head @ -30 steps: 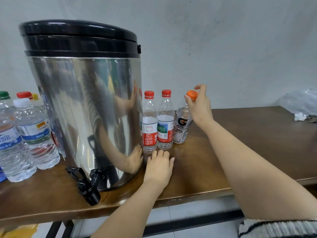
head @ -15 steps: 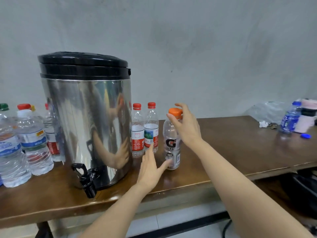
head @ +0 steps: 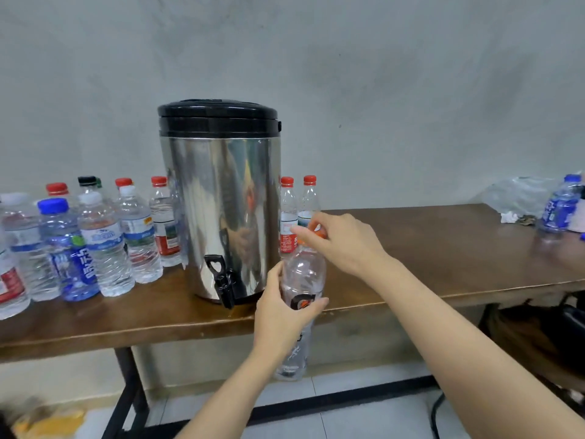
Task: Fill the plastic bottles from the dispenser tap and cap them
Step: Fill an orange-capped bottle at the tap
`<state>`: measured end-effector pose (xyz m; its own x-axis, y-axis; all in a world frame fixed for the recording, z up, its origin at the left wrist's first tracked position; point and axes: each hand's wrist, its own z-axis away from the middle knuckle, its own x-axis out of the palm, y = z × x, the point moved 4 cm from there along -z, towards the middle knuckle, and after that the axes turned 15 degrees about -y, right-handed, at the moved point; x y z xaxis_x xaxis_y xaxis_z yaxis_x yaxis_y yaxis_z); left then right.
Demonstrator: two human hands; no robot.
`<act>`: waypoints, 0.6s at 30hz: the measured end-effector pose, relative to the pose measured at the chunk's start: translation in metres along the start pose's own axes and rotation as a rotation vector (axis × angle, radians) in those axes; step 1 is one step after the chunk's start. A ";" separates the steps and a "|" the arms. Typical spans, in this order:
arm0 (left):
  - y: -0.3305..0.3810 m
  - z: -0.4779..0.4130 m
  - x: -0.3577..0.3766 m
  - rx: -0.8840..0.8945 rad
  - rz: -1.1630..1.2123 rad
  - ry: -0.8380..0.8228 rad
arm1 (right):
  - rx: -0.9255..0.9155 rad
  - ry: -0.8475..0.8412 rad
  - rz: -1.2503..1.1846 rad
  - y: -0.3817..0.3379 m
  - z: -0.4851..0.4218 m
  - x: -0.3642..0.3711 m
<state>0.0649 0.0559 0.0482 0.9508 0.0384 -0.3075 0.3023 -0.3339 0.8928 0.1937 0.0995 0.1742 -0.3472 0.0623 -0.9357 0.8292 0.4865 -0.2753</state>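
A clear, empty-looking sports bottle [head: 304, 274] with an orange cap [head: 318, 232] hangs in the air in front of the table edge. My left hand [head: 280, 308] grips its body around the label. My right hand [head: 343, 240] has its fingers curled over the orange cap. Just to the left stands the steel dispenser [head: 221, 198] with a black lid; its black tap [head: 221, 280] sticks out near the table's front edge.
Several capped water bottles [head: 104, 242] crowd the brown table [head: 443, 258] left of the dispenser. Two red-capped bottles [head: 297, 201] stand behind my hands. A blue bottle [head: 560, 207] and crumpled plastic lie at the far right.
The sports bottle left the table and came toward me past the front edge. My left hand went from flat beside it to gripping its body. The view has pulled back.
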 end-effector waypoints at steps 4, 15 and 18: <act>-0.012 0.032 -0.009 -0.014 -0.074 0.009 | 0.037 -0.109 0.267 -0.024 0.006 0.013; -0.043 0.055 -0.035 -0.112 0.088 -0.054 | -0.258 -0.520 -0.387 -0.033 -0.009 0.043; -0.055 0.062 -0.037 -0.172 0.110 -0.078 | -0.216 -0.448 -0.549 -0.023 -0.015 0.050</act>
<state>0.0083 0.0140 -0.0101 0.9726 -0.0643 -0.2232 0.2101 -0.1661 0.9635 0.1512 0.1041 0.1371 -0.4368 -0.5787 -0.6887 0.4665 0.5088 -0.7235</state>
